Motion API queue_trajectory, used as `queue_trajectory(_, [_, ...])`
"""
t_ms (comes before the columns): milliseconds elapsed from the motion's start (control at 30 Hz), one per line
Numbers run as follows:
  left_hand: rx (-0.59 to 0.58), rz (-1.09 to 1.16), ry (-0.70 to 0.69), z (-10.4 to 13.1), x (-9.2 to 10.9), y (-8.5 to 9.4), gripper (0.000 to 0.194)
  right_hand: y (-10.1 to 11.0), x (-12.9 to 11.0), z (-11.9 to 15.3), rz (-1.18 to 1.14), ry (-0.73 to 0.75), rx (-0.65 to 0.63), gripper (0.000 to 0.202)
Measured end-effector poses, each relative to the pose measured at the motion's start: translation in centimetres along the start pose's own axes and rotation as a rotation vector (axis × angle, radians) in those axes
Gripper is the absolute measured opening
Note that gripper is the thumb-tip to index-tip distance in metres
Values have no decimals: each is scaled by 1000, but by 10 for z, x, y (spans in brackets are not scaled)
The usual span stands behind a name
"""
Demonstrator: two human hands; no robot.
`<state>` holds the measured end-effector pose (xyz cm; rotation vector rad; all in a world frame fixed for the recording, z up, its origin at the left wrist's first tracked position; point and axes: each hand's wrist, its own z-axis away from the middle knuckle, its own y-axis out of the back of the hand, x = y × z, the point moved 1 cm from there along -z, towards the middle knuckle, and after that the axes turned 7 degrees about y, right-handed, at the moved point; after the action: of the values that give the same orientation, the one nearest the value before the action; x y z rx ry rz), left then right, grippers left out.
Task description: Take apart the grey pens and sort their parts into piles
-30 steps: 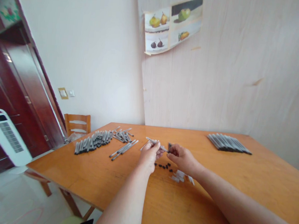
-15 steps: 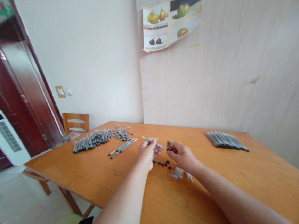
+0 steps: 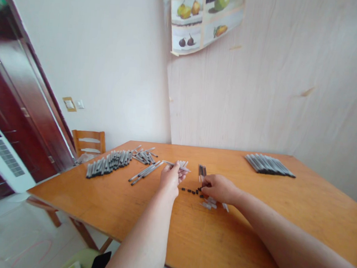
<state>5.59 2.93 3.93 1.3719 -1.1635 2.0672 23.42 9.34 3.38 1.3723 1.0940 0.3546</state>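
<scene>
Hands at the pen parts
Left hand (image 3: 171, 177) pinches grey pen barrels (image 3: 175, 165) — right hand's (image 3: 219, 188) fingertips pinch among black caps (image 3: 191, 191) on the table (image 3: 252, 224).

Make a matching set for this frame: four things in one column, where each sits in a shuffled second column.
Things:
1. gray pen barrel
2. small black caps
3. neat stack of gray pens
4. wooden chair

Places:
A. far right part of the table
B. pinched in the left hand
C. beyond the table's left end, by the wall
D. on the table at the fingertips of the right hand

Pairs: 1-B, 2-D, 3-A, 4-C
</scene>
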Motion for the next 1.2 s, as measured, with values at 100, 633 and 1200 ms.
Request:
queue_trajectory(100, [-2,-8,3,1,-1,-1,18,-1,0,0,-23,2,-1,10])
queue_trajectory(633, [-128,-81,34,6,-7,-7,26,-6,-9,-7,-262,74,305,29])
queue_trajectory(1200, [216,140,-93,-14,17,18,18,2,-6,2,-83,102,298,20])
